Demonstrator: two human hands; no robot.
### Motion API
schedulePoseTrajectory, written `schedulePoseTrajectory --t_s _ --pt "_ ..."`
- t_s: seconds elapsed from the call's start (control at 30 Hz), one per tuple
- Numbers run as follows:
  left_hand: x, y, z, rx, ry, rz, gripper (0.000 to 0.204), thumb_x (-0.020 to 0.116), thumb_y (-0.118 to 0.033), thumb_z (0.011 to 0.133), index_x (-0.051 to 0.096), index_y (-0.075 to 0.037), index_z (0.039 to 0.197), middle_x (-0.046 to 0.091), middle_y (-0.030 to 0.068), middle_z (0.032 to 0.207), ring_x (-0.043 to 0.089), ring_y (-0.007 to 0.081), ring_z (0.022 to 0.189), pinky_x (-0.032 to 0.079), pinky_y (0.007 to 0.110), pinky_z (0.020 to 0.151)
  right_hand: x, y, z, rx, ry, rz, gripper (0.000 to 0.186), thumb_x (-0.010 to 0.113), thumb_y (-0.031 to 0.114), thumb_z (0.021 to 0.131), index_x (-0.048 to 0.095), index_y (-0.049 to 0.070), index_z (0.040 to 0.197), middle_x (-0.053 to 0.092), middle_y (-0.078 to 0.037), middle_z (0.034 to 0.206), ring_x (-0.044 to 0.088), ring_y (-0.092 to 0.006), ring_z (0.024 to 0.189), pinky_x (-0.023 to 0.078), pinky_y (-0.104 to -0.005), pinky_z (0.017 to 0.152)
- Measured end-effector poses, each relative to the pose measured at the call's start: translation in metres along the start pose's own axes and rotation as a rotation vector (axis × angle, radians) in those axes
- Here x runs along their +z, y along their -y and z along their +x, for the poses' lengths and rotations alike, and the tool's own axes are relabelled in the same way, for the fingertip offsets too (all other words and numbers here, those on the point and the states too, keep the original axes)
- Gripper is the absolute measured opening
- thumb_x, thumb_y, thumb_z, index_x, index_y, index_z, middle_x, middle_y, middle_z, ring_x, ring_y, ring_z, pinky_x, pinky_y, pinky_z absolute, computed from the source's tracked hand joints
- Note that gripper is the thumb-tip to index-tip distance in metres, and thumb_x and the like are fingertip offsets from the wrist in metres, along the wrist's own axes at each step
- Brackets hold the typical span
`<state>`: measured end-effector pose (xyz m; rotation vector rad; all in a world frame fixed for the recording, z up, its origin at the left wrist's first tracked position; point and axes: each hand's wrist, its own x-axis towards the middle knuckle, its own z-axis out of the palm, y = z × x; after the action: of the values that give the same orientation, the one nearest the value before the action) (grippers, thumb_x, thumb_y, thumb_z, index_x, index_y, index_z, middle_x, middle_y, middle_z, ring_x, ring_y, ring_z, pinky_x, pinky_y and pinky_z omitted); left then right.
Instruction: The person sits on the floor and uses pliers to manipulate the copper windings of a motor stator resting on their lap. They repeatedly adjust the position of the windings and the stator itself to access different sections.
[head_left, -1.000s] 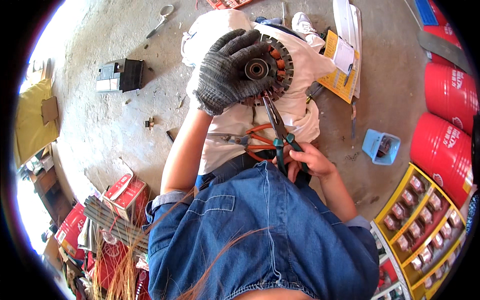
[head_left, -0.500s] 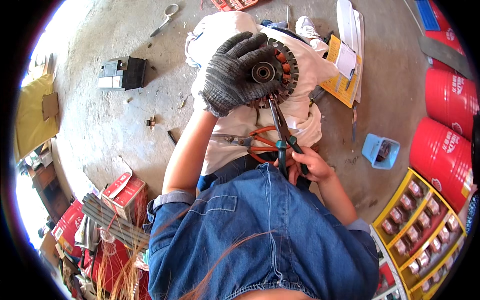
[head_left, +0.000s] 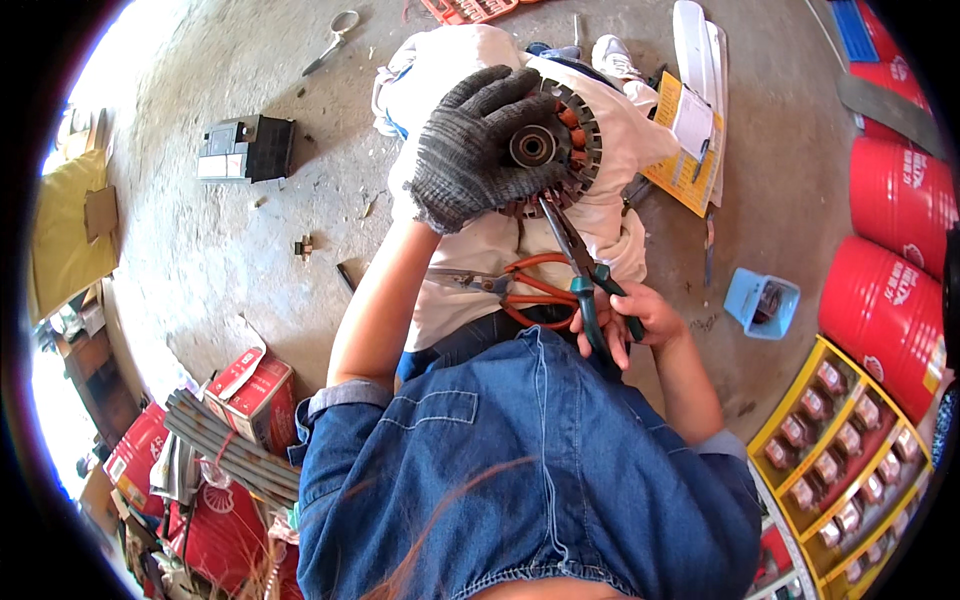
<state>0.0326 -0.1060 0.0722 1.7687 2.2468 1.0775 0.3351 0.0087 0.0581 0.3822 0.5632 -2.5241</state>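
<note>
Gloved in dark grey knit, my left hand [head_left: 470, 150] is wrapped over a round motor stator [head_left: 590, 125] with copper windings, a toothed rim and a bearing [head_left: 532, 147] at its centre. The stator rests on a white cloth over my lap. Bare-skinned, my right hand [head_left: 640, 318] grips the long-nose pliers [head_left: 588, 290] by their dark green handles. Their tips reach the stator's near edge beside my left fingers; what they pinch there is too small to tell. A second pair of pliers with orange handles [head_left: 535, 285] lies on the cloth just below.
Scissors [head_left: 333, 40] and a black battery-like box [head_left: 247, 148] are on the concrete floor at left. To the right stand a blue bin [head_left: 762, 303], red drums [head_left: 885, 310] and a yellow rack [head_left: 840, 450]. A yellow clipboard-like board [head_left: 690, 170] lies far right of the cloth.
The pliers' handles have swung to the right with my right hand, and they look spread a little wider. Their tips stay at the stator's edge, and the left hand has barely moved.
</note>
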Motion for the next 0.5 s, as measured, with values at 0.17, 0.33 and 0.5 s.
schedulePoseTrajectory --t_s 0.17,0.33,0.5 --pt "0.002 0.002 0.000 0.019 -0.014 -0.011 0.068 0.087 -0.042 0.068 0.068 -0.016 0.127 0.060 0.0126 0.138 0.054 0.0371 0.129 0.045 0.047 0.109 -0.003 -0.015 0.009 -0.013 0.044 0.125 0.058 0.048 0.037 0.102 0.051 -0.016 0.125 0.066 -0.030 0.102 0.070 -0.0277 0.060 0.058 -0.0298 0.047" --pt "0.001 0.002 0.001 0.012 -0.008 -0.019 0.067 0.086 -0.043 0.069 0.067 -0.018 0.128 0.060 0.0105 0.138 0.054 0.0385 0.128 0.046 0.048 0.108 0.016 -0.031 0.025 -0.013 -0.042 0.141 0.059 0.048 0.037 0.102 0.050 -0.017 0.125 0.066 -0.028 0.101 0.068 -0.0278 0.055 0.054 -0.0296 0.043" --pt "0.005 0.005 0.001 0.012 -0.012 -0.005 0.068 0.085 -0.046 0.069 0.067 -0.019 0.128 0.060 0.0097 0.138 0.054 0.0390 0.127 0.047 0.048 0.107 0.012 -0.015 0.018 -0.012 -0.036 0.013 0.057 0.048 0.032 0.102 0.048 -0.020 0.126 0.065 -0.033 0.107 0.071 -0.0313 0.059 0.054 -0.0275 0.038"
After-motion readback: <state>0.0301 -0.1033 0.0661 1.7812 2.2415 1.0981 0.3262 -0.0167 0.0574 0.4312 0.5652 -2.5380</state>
